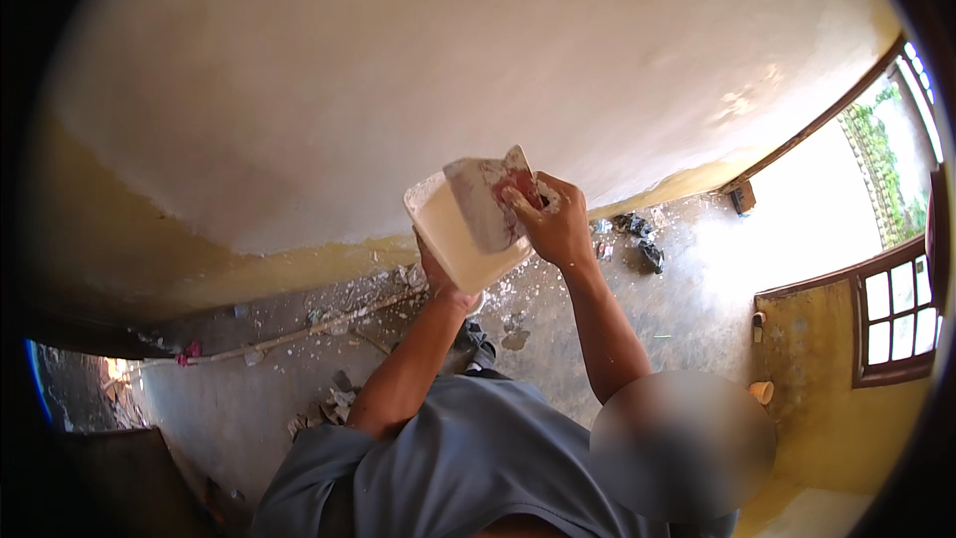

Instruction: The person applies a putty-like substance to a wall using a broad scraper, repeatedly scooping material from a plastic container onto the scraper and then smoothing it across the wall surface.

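The right hand (558, 223) pinches the scraper (474, 201), paste (492, 175) on its blade, across the tray (429, 233), touching or not I cannot tell; the left hand (439, 275) curls around the tray's underside, before the wall (398, 70). I judge a hard stroke against the rim could tip the tray, dropping paste on the floor (607, 314); I can read no brand, label or writing.

Remotely, I am counting two grips: one left grip (438, 276) and one right grip (558, 226); one pale tray (445, 234); one broad scraper (478, 207); one long pole (334, 321); one gridded window (901, 317). Scattered debris (341, 404) is exceeding my count.
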The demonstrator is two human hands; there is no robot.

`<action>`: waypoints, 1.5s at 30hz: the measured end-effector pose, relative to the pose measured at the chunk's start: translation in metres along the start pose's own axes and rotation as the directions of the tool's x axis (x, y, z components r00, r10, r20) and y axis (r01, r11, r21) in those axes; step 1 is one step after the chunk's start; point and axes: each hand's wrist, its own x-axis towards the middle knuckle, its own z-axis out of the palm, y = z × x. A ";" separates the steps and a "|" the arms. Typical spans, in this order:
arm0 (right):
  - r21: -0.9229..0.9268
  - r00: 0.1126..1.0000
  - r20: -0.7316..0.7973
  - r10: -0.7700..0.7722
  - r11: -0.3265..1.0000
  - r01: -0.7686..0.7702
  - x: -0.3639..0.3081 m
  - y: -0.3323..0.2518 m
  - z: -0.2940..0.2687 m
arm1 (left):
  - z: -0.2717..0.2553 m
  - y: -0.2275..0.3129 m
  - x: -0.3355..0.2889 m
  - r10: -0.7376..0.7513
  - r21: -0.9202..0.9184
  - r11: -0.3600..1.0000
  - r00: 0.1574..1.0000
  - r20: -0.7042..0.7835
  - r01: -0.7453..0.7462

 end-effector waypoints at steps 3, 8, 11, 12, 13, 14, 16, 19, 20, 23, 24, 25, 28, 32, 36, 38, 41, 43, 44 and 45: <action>0.013 0.998 0.032 0.059 0.998 -0.059 -0.002 0.026 -0.011 | -0.008 0.009 0.000 -0.168 -0.204 0.956 0.962 0.213 0.212; 0.171 0.988 0.014 0.157 0.973 -0.157 -0.007 0.032 -0.014 | -0.004 0.016 -0.001 -0.212 -0.067 0.970 0.950 0.229 0.232; -0.088 0.993 0.071 0.099 0.992 -0.093 -0.013 0.008 0.001 | -0.003 0.021 -0.004 -0.205 0.033 0.979 0.949 0.240 0.203; -0.243 0.999 0.049 0.018 0.970 -0.006 -0.014 0.004 0.006 | -0.007 0.021 -0.006 -0.214 0.045 0.977 0.948 0.234 0.209; -0.250 0.994 0.100 0.036 0.968 -0.010 -0.012 -0.008 0.011 | -0.011 0.025 -0.007 -0.214 0.059 0.977 0.951 0.224 0.206; -0.258 0.987 0.147 0.062 0.966 -0.023 -0.012 -0.015 0.015 | -0.011 0.025 -0.007 -0.215 0.064 0.977 0.945 0.246 0.206; -0.351 0.970 0.242 -0.023 0.930 0.110 -0.006 -0.014 0.029 | -0.010 0.022 -0.006 -0.206 0.108 0.975 0.973 0.101 0.195; -0.375 0.966 0.257 -0.025 0.919 0.123 -0.006 -0.021 0.024 | -0.004 0.015 -0.008 -0.211 0.084 0.975 0.973 0.095 0.203; -0.386 0.964 0.266 -0.023 0.913 0.129 -0.006 -0.020 0.021 | -0.002 0.011 -0.008 -0.198 0.094 0.977 0.977 0.082 0.190; -0.355 0.969 0.244 -0.042 0.926 0.130 0.001 -0.007 0.003 | 0.000 -0.005 0.001 -0.167 0.095 0.982 0.986 0.020 0.165; -0.304 0.975 0.224 -0.009 0.950 0.079 0.004 -0.004 -0.008 | 0.002 -0.011 0.002 -0.154 0.097 0.984 0.988 0.024 0.152; -0.215 0.994 0.095 -0.062 0.973 0.081 0.008 0.026 -0.018 | 0.012 -0.022 0.003 -0.164 0.085 0.984 0.983 0.079 0.157; -0.037 0.980 0.175 0.090 0.996 -0.085 0.026 0.075 -0.075 | 0.035 -0.053 0.004 -0.122 0.010 0.992 0.969 0.213 0.123; 0.349 0.932 0.269 0.244 0.877 -0.331 0.043 0.114 -0.144 | 0.029 -0.108 0.021 -0.002 -0.047 0.999 0.972 0.235 0.013; 0.629 0.942 0.269 0.203 0.703 -0.331 0.077 0.135 -0.242 | 0.051 -0.159 0.028 0.160 -0.042 0.987 0.983 0.090 -0.157; 0.782 0.961 0.224 0.161 0.558 -0.276 0.117 0.103 -0.297 | 0.054 -0.173 0.023 0.211 -0.058 0.977 0.968 0.138 -0.205; 0.686 0.988 -0.103 -0.113 0.711 0.153 0.167 0.005 -0.372 | 0.059 -0.185 0.010 0.252 -0.081 0.966 0.960 0.124 -0.244; -0.055 0.740 -0.482 -0.470 0.859 0.510 0.202 -0.062 -0.421 | 0.046 -0.198 0.014 0.238 -0.099 0.969 0.966 0.098 -0.228; -0.234 0.632 -0.575 -0.520 0.845 0.482 0.203 -0.109 -0.424 | 0.025 -0.198 0.016 0.268 -0.143 0.956 0.961 0.062 -0.258; -0.465 0.438 -0.635 -0.636 0.768 0.441 0.232 -0.131 -0.438 | 0.016 -0.198 0.018 0.287 -0.181 0.944 0.957 0.038 -0.276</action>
